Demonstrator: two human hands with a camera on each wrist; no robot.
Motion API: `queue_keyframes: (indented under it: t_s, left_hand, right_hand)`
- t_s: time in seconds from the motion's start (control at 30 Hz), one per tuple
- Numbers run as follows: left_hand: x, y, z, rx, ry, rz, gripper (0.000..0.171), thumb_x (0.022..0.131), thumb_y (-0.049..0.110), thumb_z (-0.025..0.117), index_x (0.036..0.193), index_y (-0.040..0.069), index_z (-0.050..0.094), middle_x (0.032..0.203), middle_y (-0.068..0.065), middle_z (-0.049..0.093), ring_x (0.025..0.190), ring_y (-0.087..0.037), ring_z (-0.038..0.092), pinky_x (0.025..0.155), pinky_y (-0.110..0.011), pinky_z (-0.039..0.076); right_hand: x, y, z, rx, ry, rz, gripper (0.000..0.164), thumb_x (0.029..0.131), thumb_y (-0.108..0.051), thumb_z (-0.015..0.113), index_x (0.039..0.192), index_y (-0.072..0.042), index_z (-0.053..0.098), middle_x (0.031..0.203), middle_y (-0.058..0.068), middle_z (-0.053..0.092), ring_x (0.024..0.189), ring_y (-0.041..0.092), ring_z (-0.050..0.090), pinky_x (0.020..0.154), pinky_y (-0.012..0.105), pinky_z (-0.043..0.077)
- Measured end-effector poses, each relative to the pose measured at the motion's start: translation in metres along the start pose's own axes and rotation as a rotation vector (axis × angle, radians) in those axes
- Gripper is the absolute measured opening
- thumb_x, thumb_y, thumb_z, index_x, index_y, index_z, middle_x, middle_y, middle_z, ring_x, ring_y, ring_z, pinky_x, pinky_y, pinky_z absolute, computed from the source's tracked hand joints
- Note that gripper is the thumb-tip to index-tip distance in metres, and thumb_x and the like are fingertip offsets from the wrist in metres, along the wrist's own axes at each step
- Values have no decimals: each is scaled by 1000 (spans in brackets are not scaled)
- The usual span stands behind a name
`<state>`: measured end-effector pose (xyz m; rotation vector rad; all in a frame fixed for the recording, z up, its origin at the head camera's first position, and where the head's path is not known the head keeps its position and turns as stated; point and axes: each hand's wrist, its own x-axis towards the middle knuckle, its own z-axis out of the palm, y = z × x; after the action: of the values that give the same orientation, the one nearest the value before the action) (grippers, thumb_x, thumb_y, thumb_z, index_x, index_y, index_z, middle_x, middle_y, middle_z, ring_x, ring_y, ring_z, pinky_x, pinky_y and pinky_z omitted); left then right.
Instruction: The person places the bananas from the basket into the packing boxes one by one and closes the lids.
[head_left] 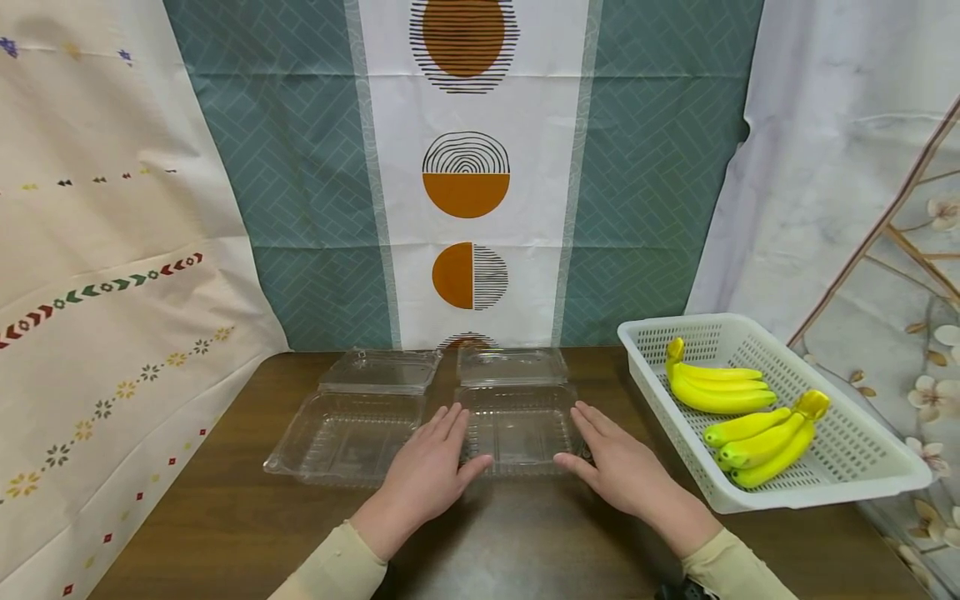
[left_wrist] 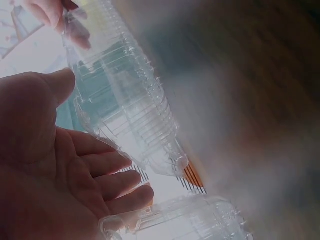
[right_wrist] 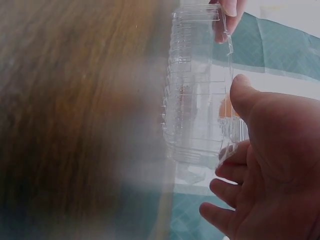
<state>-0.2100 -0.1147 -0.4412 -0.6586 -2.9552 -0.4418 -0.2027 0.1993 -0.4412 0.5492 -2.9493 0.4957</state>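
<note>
Two clear plastic clamshell boxes lie side by side with their lids folded back. My left hand [head_left: 429,468] is at the left side of the right-hand box [head_left: 519,429], fingers straight and thumb near its front edge. On the opposite side, my right hand [head_left: 626,468] flanks the same box, its fingers also extended. Both wrist views show the palms turned toward the clear box wall [left_wrist: 135,100], fingertips at its rim; firm contact is hard to tell. The other box [head_left: 345,437] sits just left of my left hand.
At the right stands a white plastic basket [head_left: 862,479] holding two bunches of yellow bananas, a rear bunch [head_left: 712,389] and a front bunch [head_left: 772,442]. Patterned cloths hang behind and beside the brown wooden table [head_left: 510,542].
</note>
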Motion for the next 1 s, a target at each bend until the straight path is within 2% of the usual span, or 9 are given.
queue_keyframes:
  t_s: [0.3,0.47,0.73,1.0]
  left_hand:
    - [-5,-5,-5,-3,-24,-27,86,111,59,60,168,-2,41,176,-21,35,164,-39,31,127,-61,34]
    - [-4,-6,-3,-32,-18,-38,88,111,58,62,168,-4,39,177,-22,32,164,-40,30,127,-61,35]
    - [-3,-8,-2,-54,-15,-113,98,107,65,64,169,-6,36,179,-23,27,165,-40,27,128,-58,34]
    - [-2,-9,-2,-51,-26,-118,100,107,66,63,169,-7,34,178,-24,28,165,-40,27,129,-58,32]
  right_hand:
    - [5,-6,3,6,-3,-11,87,107,-55,69,166,4,43,174,22,38,159,43,40,121,61,43]
    - [5,-9,5,-12,7,-7,88,108,-57,67,166,4,44,174,21,38,159,41,40,119,60,45]
    - [4,-12,4,-15,15,3,88,108,-60,64,166,4,44,174,21,39,159,41,41,119,59,45]
    - [3,-11,2,-7,3,4,88,109,-60,63,167,3,43,175,21,38,159,42,40,120,60,44]
